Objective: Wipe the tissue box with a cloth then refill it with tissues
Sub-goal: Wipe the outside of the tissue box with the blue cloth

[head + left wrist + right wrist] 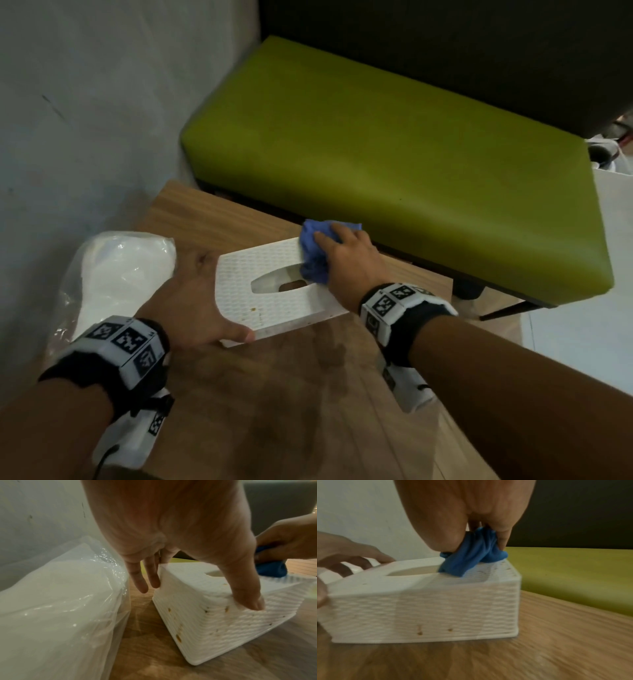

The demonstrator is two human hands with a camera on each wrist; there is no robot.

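A white tissue box (274, 291) with a woven texture sits on the wooden table (291, 394), and everything else is placed here relative to it. The right hand (346, 260) is on the box's top at its far end, fingers curled around a bunched blue cloth (313, 253) and pressing it down on the surface right at the edge of the oval opening; in the right wrist view the cloth (471, 557) is pinched between thumb and fingers and touches the box (426, 605) beside the hole. The left hand (191, 294) clasps the box's opposite end: in the left wrist view the thumb (243, 588) lies across the top near corner of the box (205, 622) while the fingers (150, 573) reach down its far side, so the hand (171, 527) braces it between them. Small yellow-brown spots dot the box's top and side walls near that hand. Just beside the box, on the left hand's side, lies a clear plastic bag of white tissues (120, 274), close to the box but not touching it in the left wrist view (60, 601). Beyond the box's far end, past the table edge, stands a green cushioned bench (394, 164).
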